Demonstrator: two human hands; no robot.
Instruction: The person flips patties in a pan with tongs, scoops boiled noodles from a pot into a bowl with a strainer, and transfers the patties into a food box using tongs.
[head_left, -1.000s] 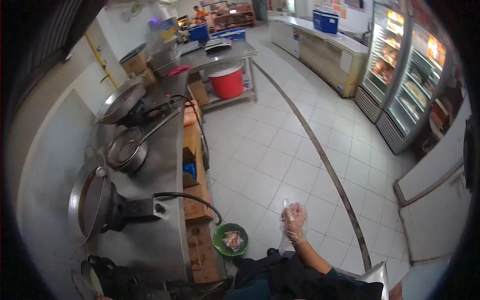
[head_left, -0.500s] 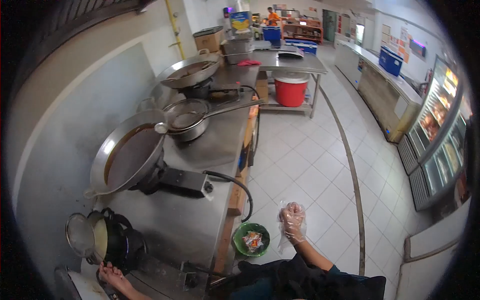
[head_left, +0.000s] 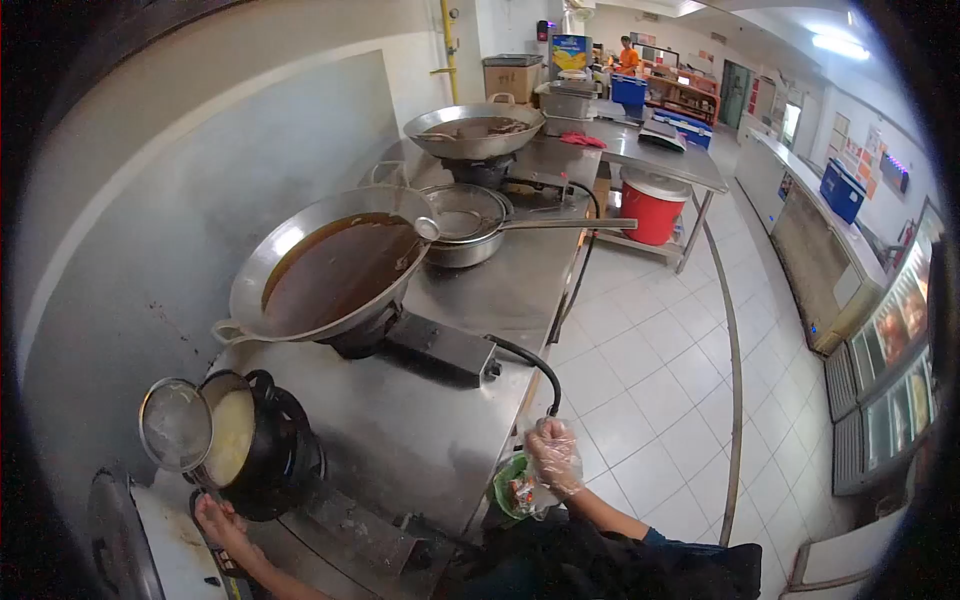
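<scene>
At the lower left, my left hand [head_left: 222,522] has its fingers curled around the handle of a round mesh strainer [head_left: 176,425]. The strainer is tilted at the left rim of a black pot [head_left: 275,465], which contains a pale yellow liquid [head_left: 232,435]. My right hand [head_left: 553,457] wears a clear plastic glove and is closed in a fist off the counter's front edge; what it holds, if anything, is hidden. Just below and left of that fist, a green bowl [head_left: 506,488] with small orange-and-white packets [head_left: 522,493] is partly covered by the glove.
A large wok [head_left: 255,262] of dark oil sits on a burner, with a second wok [head_left: 470,148] farther back. Between them is a pot with a long-handled strainer [head_left: 570,224]. A black hose [head_left: 540,370] hangs over the counter edge. Far back stands a person [head_left: 627,55].
The view has turned left, shifting the scene rightward. My right hand has moved toward the counter and now overlaps the green bowl. My left hand stays by the black pot.
</scene>
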